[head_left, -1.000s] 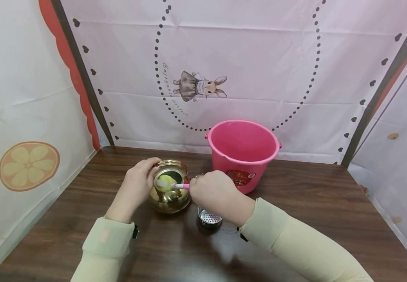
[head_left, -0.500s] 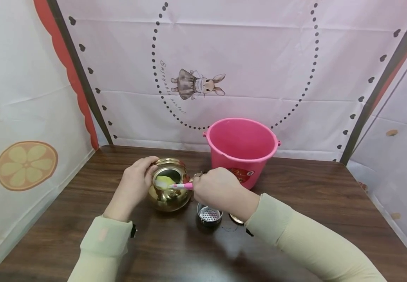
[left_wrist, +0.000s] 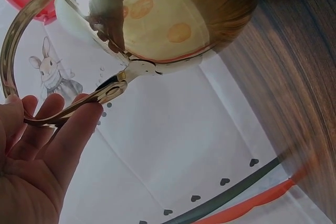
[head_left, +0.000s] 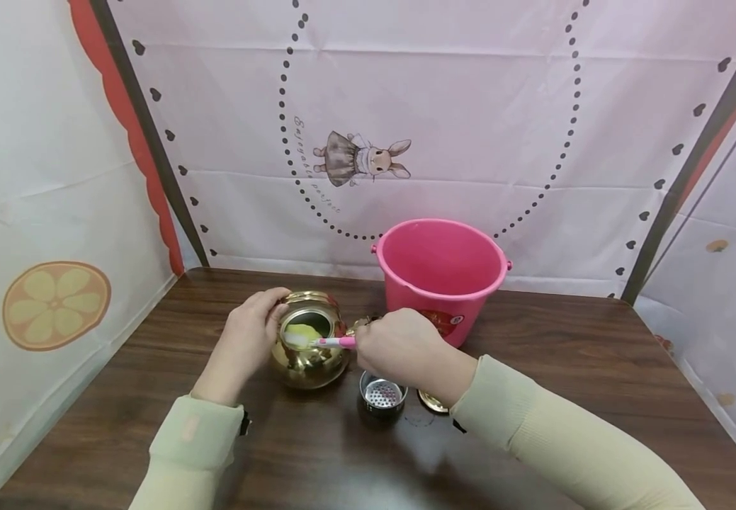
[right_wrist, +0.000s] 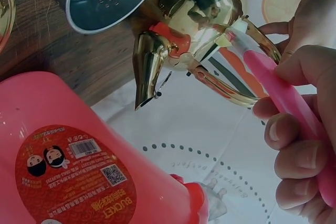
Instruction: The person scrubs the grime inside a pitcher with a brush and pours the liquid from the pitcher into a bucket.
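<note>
A shiny gold teapot stands on the table, its round mouth uncovered and tilted toward me. My left hand grips its arched handle, fingers curled around the gold bar in the left wrist view. With my right hand I hold a cleaning brush by its pink handle. The brush's yellow-green head sits in the teapot's mouth, its lower part hidden inside. The teapot's spout points toward the bucket side. A perforated metal strainer stands near my right hand.
A pink bucket stands behind my right hand, close to the back wall. Partly under my right forearm lies a round gold lid. Printed cloth walls enclose the wooden table at the back and sides.
My right hand has shifted slightly right, and the brush head has moved a little in the teapot's mouth. More of the gold lid shows beside my sleeve. The left hand keeps its grip.
</note>
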The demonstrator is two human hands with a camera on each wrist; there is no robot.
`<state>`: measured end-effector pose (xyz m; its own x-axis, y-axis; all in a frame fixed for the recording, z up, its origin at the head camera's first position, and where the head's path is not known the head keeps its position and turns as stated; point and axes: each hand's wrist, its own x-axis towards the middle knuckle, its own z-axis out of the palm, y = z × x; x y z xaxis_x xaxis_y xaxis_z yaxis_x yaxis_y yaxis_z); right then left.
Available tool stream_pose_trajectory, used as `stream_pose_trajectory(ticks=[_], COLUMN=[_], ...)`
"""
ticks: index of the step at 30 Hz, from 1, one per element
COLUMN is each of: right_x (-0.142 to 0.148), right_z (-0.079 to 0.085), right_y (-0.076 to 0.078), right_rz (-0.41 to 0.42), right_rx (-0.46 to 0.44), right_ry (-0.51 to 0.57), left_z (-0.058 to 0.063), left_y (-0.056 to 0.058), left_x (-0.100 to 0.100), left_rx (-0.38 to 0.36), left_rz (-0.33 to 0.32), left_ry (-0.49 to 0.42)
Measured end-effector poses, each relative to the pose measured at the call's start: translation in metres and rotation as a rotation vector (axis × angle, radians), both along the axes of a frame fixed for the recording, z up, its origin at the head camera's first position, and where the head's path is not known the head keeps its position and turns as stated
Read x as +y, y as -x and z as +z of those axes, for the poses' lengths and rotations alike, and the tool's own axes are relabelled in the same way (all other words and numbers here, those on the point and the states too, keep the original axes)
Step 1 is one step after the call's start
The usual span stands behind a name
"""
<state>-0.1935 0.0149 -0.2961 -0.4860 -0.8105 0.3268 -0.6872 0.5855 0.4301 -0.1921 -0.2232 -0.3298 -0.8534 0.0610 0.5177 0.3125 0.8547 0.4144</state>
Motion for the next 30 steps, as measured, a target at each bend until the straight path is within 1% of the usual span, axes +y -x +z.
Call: stream_pose_trajectory(ticks=[7, 13, 15, 21, 30], right_x=[0.005, 0.007, 0.007, 0.009, 0.009], right_z=[-0.002, -0.003, -0.002, -0.001, 0.000], right_y=[0.000, 0.001, 0.001, 0.001, 0.002], right_rz=[0.030, 0.034, 0.030, 0.008, -0.041], right_rx=[0.009, 0.011, 0.002, -0.061, -0.126], right_ry=[0.003, 0.028, 0.029, 0.024, 0.012], left_z=[-0.002, -0.003, -0.003, -0.006, -0.010], left_y=[-0.002, -0.003, -0.003, -0.003, 0.000], left_x=[-0.001, -0.003, -0.003, -0.003, -0.003], left_rx=[0.003, 0.016, 0.030, 0.078, 0.075], left_rz=[0.005, 0.016, 0.014, 0.009, 0.014], left_ry=[-0.013, -0.023, -0.029, -0.049, -0.069])
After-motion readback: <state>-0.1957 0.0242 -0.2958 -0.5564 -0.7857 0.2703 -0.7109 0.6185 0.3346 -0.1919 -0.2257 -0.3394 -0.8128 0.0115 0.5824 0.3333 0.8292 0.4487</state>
